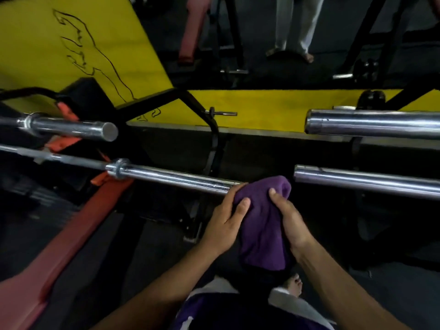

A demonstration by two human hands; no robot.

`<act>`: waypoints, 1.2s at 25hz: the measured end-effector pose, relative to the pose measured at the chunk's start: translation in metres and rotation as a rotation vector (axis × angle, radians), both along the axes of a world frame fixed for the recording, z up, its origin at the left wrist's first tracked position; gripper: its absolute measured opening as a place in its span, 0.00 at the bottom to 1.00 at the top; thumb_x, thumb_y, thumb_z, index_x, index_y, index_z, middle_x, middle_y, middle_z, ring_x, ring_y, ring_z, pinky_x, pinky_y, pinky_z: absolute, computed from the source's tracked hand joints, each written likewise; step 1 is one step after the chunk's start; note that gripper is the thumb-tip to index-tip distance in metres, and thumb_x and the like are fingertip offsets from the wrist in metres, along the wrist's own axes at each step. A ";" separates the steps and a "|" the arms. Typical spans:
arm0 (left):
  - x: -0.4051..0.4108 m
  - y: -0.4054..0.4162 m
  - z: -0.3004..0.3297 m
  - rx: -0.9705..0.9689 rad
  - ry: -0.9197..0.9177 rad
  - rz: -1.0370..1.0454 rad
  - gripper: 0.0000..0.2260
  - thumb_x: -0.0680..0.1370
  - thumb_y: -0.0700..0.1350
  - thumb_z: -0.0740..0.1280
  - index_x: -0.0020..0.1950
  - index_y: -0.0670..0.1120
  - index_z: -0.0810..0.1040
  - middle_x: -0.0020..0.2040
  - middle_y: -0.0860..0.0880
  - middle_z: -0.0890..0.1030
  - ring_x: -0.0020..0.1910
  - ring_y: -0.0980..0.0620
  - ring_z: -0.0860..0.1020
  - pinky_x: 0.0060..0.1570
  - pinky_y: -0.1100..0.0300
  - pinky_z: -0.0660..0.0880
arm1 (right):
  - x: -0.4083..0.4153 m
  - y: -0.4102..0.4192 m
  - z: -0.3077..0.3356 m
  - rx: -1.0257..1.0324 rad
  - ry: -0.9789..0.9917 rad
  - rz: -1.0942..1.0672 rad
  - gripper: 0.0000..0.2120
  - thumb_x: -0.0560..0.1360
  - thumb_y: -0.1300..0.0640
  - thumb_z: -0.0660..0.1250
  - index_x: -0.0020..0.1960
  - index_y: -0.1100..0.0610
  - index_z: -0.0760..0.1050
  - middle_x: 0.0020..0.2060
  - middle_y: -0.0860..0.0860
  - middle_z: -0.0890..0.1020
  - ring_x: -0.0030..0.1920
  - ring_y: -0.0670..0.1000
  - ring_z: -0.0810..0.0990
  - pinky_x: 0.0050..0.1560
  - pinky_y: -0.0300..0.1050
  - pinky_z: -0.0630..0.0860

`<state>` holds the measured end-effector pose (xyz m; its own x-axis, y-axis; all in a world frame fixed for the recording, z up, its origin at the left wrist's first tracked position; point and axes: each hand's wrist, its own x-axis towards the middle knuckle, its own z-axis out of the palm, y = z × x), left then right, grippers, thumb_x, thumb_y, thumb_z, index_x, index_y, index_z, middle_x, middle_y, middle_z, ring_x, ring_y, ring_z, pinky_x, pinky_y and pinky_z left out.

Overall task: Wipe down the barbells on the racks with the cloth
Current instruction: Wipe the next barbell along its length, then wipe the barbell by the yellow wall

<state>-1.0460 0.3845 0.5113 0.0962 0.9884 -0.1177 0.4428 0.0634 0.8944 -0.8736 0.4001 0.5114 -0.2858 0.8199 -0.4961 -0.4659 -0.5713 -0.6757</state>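
Grip, both hands: I see the left hand (226, 222) and the right hand (289, 217) each curled round the purple cloth (260, 225), one at either side, thumbs pressed on top of the fabric.

Item 1, purple cloth: bunched over the free end of the near left barbell (171, 177), covering its tip; the lower part hangs down between my wrists.

Item 2, near left barbell: chrome sleeve with a collar ring, running from the left edge toward the middle, its bare length showing up to the left hand's fingers.

Item 3, near right barbell (366, 181): chrome sleeve entering from the right edge, its end just beside the cloth; I cannot tell whether they touch.

Item 4, far left barbell (71, 128): shorter chrome end, lying above and behind item 2.

Item 5, far right barbell (373, 125): thick chrome sleeve, above and behind item 3.

Item 6, red bench pad (71, 234): slanting from lower left up under item 2.

Item 7, yellow wall panel (35, 44) with a black line drawing, upper left.

Item 8, black rack frame (214, 139) between the two pairs of bars.

Item 9, a second person's legs (292, 27), standing at the top, well apart from the bars.
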 end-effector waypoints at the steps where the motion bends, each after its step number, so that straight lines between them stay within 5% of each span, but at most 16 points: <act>1: -0.007 -0.007 0.000 -0.006 -0.019 0.039 0.20 0.83 0.62 0.59 0.71 0.55 0.72 0.60 0.60 0.81 0.61 0.62 0.78 0.62 0.60 0.75 | -0.008 -0.004 0.000 0.007 -0.008 0.001 0.21 0.78 0.48 0.66 0.65 0.61 0.77 0.57 0.61 0.84 0.56 0.58 0.84 0.51 0.48 0.82; 6: -0.061 -0.036 0.014 0.047 -0.017 0.058 0.06 0.85 0.56 0.58 0.55 0.56 0.72 0.47 0.58 0.81 0.46 0.59 0.80 0.44 0.62 0.76 | -0.061 -0.030 0.006 0.079 -0.123 0.027 0.26 0.74 0.47 0.71 0.67 0.59 0.75 0.57 0.58 0.85 0.57 0.58 0.84 0.53 0.50 0.82; 9: -0.119 -0.068 0.017 0.083 -0.066 0.176 0.08 0.85 0.56 0.59 0.54 0.53 0.72 0.46 0.55 0.80 0.45 0.58 0.80 0.46 0.54 0.77 | -0.117 -0.042 0.018 0.198 -0.232 0.136 0.23 0.74 0.48 0.70 0.64 0.60 0.77 0.55 0.57 0.85 0.56 0.56 0.85 0.52 0.48 0.82; 12: -0.180 -0.101 0.018 0.115 -0.176 0.330 0.05 0.85 0.53 0.61 0.57 0.54 0.73 0.49 0.57 0.81 0.48 0.59 0.80 0.44 0.58 0.78 | -0.172 -0.054 0.031 0.333 -0.344 0.275 0.20 0.74 0.49 0.71 0.61 0.60 0.79 0.52 0.55 0.86 0.54 0.55 0.86 0.52 0.47 0.82; 17: -0.259 -0.134 0.016 0.126 -0.275 0.438 0.09 0.85 0.49 0.60 0.65 0.56 0.73 0.57 0.59 0.80 0.56 0.57 0.80 0.55 0.57 0.79 | -0.249 -0.071 0.031 0.475 -0.515 0.462 0.20 0.72 0.42 0.71 0.58 0.52 0.80 0.50 0.48 0.87 0.52 0.48 0.86 0.54 0.47 0.81; 30: -0.375 -0.052 0.017 0.045 -0.219 0.488 0.12 0.85 0.42 0.61 0.63 0.56 0.75 0.57 0.59 0.80 0.58 0.59 0.78 0.60 0.59 0.74 | -0.372 -0.001 0.009 0.266 -0.257 0.429 0.17 0.74 0.52 0.72 0.61 0.57 0.80 0.55 0.54 0.86 0.59 0.53 0.84 0.61 0.48 0.79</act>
